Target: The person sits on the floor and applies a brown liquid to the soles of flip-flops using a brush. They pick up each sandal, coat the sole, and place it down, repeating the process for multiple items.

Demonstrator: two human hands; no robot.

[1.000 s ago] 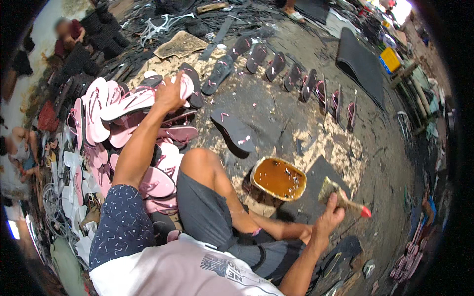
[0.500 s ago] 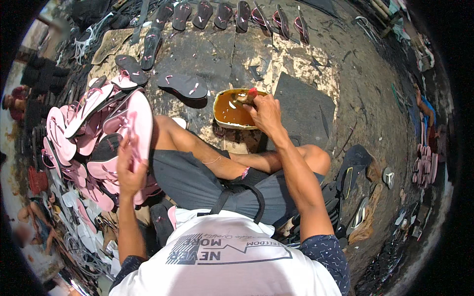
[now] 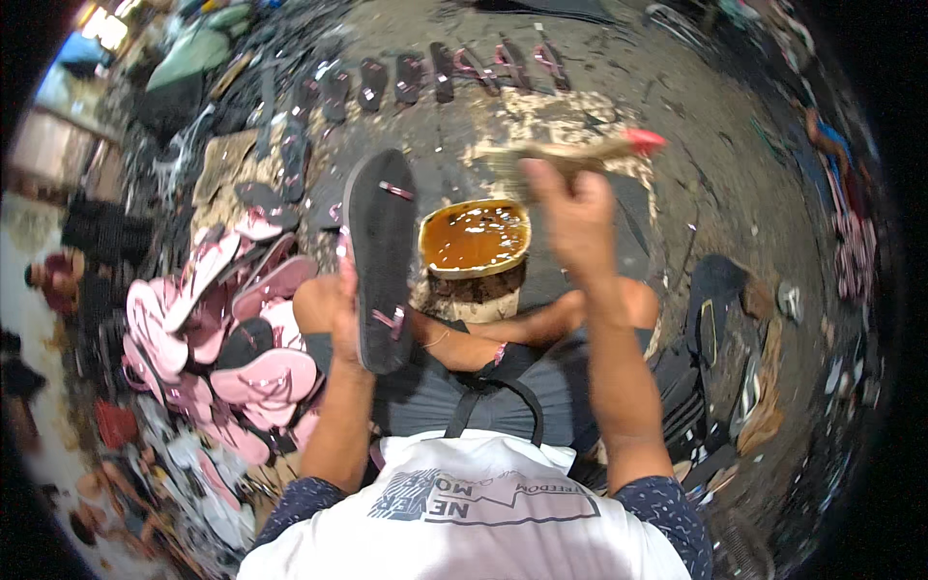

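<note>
My left hand (image 3: pixel 346 314) grips a flip-flop (image 3: pixel 381 261) and holds it upright, its black underside facing me and small pink strap ends showing in it. Its pink strap is partly visible behind, by my fingers. My right hand (image 3: pixel 583 222) is closed around a brush (image 3: pixel 594 153) with a red handle end, raised to the right of the flip-flop. Motion smears the brush, and its bristles point left. Below and between the two hands sits a tub (image 3: pixel 476 275) of glossy amber-brown liquid with a pale rim.
Pink flip-flops (image 3: pixel 266 377) lie heaped to my left. Several dark-soled flip-flops (image 3: pixel 442 72) stand in a row at the far side. A dark mat (image 3: pixel 628 227) lies right of the tub. Scraps and loose footwear (image 3: pixel 720 300) litter the ground at right.
My left hand has lifted the flip-flop away from the pink heap, rightward, and turned its black underside toward me. My right hand has raised the brush out of the tub, rightward.
</note>
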